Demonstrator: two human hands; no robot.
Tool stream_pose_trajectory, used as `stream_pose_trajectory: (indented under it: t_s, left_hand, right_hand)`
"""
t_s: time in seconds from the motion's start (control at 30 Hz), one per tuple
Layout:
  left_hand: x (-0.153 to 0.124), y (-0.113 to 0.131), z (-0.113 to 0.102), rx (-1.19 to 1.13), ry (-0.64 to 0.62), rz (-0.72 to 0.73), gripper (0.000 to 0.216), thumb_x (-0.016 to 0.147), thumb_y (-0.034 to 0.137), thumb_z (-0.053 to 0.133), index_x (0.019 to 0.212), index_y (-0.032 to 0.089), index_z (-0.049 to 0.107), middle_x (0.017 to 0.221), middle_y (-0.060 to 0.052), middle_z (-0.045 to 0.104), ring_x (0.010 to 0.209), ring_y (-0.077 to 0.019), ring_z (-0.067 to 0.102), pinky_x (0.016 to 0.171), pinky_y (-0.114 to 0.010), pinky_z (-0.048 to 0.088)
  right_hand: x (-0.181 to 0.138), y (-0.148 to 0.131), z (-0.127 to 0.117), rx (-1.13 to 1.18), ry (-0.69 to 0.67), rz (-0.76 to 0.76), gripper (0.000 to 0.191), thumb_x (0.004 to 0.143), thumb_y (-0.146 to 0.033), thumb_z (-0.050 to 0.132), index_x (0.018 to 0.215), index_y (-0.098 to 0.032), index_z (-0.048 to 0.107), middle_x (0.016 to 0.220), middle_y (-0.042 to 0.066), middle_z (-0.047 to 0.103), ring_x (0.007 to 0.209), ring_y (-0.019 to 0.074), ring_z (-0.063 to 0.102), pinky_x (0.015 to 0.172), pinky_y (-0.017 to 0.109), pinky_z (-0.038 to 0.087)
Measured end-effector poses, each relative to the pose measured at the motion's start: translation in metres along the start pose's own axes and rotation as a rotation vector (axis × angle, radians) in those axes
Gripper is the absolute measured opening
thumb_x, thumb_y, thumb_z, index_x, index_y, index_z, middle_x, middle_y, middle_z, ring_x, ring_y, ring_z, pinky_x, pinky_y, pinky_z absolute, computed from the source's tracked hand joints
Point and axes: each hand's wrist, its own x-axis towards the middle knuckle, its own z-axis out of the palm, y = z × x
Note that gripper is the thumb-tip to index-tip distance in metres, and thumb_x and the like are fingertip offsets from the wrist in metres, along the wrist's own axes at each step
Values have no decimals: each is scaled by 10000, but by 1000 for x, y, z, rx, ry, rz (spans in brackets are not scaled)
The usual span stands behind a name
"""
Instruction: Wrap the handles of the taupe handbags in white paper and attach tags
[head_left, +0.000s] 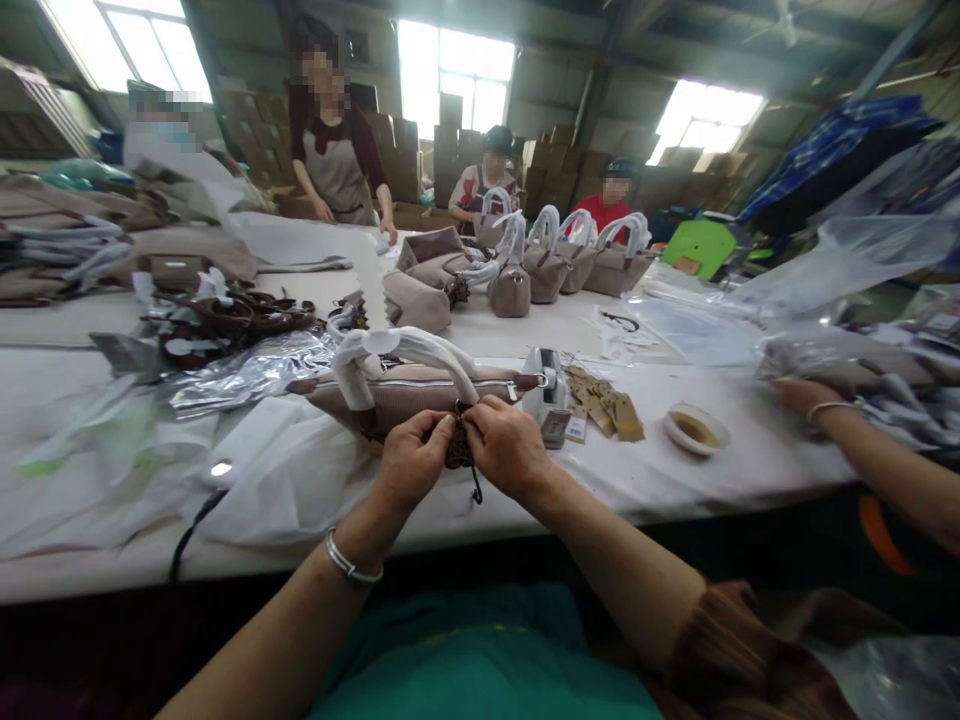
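A taupe handbag [405, 390] with a zip along its top and white-wrapped handles [382, 345] stands on the table in front of me. At the base of its near right handle, my left hand [412, 455] and my right hand [506, 448] meet, fingers pinched. Between them hangs a small brown-and-black patterned piece [458, 452] with a dark cord [477, 488] dangling below. Both hands grip the top of this piece; the fingers partly cover it, so its fastening is hidden. Brown card tags [604, 400] lie right of the bag, beside a grey tape dispenser [551, 395].
A shallow round dish [696, 430] sits to the right, near another person's hand [806, 397]. Finished-looking handbags [551, 268] stand farther back. Brown straps [232, 315] and clear plastic [251, 370] lie left. Several co-workers are across the table [300, 305].
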Motion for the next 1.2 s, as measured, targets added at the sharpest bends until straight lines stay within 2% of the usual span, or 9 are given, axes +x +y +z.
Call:
stream_pose_trajectory:
  t_s: [0.2,0.37,0.5,0.63,0.73,0.83,0.93,1.07,1.2]
  left_hand:
    - [3,-2,1,-45,45,-134,312,765,445,658,803,147,743,737,-44,715,692,-176,624,652,-264,482]
    - [1,4,6,-15,87,-118,273,763,418,651,792,157,726,724,-31,698,683,-163,606,646,-257,469]
    - [0,8,7,-32,92,-152,268,770,418,633,788,161,708,697,-19,675,656,-158,590,611,-251,460]
    - [0,9,6,3,94,-151,266,768,413,626,774,158,702,694,-24,678,655,-161,594,622,-256,461]
    - [2,6,6,-13,82,-147,284,766,432,635,794,159,705,713,-32,690,668,-170,609,630,-260,469]
    - [2,3,6,-34,48,-141,296,765,448,648,802,161,709,742,-42,704,691,-178,622,642,-264,478]
    - [2,3,5,-27,35,-152,289,764,440,654,787,157,708,729,-44,697,671,-172,610,625,-262,468]
    - [1,2,4,-45,36,-157,294,766,444,658,788,155,709,721,-39,691,657,-164,600,612,-255,458]
    - [3,-5,5,-73,61,-164,305,767,452,659,796,152,706,730,-38,689,666,-161,595,615,-249,453]
  right_hand:
    - [-7,0,10,12,122,-55,214,973,-207,485,881,-180,676,904,62,655,801,177,618,696,274,413]
    - [-9,4,11,145,225,-68,196,971,-197,480,885,-187,656,913,65,653,838,176,623,753,261,443]
    - [-24,3,10,275,343,-38,190,956,-318,527,981,-160,630,980,96,658,861,192,629,771,277,462]
    - [-44,-6,16,289,183,54,330,895,-484,600,906,-156,637,784,68,667,684,186,617,658,284,438]
    - [-46,-14,20,392,80,143,292,850,-459,646,846,-167,653,738,61,683,665,180,623,650,282,434]
    - [-40,-22,21,795,-90,324,250,843,-402,605,781,-167,661,711,52,700,553,140,602,538,252,417]
    - [-32,-29,23,1245,-263,562,283,796,-419,604,705,-154,641,666,34,682,386,88,514,378,215,305]
    - [-30,-33,29,1506,-146,709,287,710,-428,666,647,-159,591,550,-24,585,325,53,414,323,188,191]
    - [-35,-25,33,1482,-33,681,297,736,-443,659,674,-158,602,543,-18,589,343,61,424,327,190,232]
